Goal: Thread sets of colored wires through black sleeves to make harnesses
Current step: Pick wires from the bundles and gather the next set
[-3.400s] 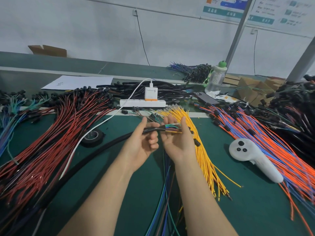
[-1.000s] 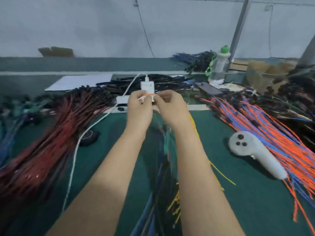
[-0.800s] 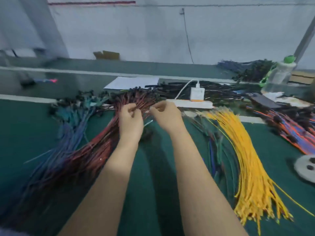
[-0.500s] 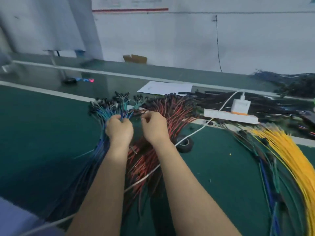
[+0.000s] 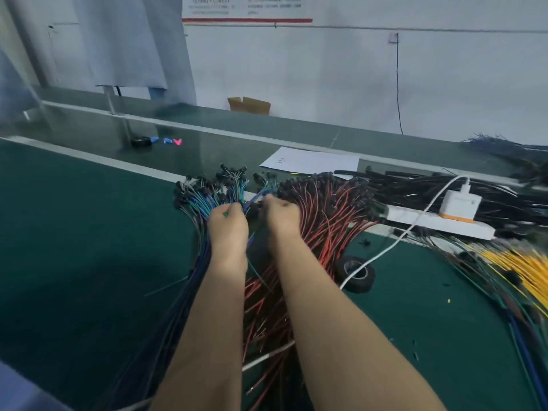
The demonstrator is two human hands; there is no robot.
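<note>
My left hand (image 5: 228, 225) is curled around a thin set of blue and green wires (image 5: 252, 262) that trails back under my wrist. Just right of it, my right hand (image 5: 281, 216) has its fingers curled at the far end of the same set. Both hands hover over the gap between a blue-green wire bundle (image 5: 207, 197) with black end caps and a red wire bundle (image 5: 329, 212). A pile of black sleeves (image 5: 444, 188) lies further right, and yellow wires (image 5: 527, 268) lie at the right edge.
A black tape roll (image 5: 355, 274) sits right of my right forearm, crossed by a white cable (image 5: 394, 247) running to a charger (image 5: 458, 203) on a white power strip (image 5: 430, 222). A paper sheet (image 5: 311, 161) and a cardboard box (image 5: 249, 105) lie behind.
Both hands carried the wire set from the table's middle to the left, and my view turned with them. They now sit lower over the blue-green and red bundles.
</note>
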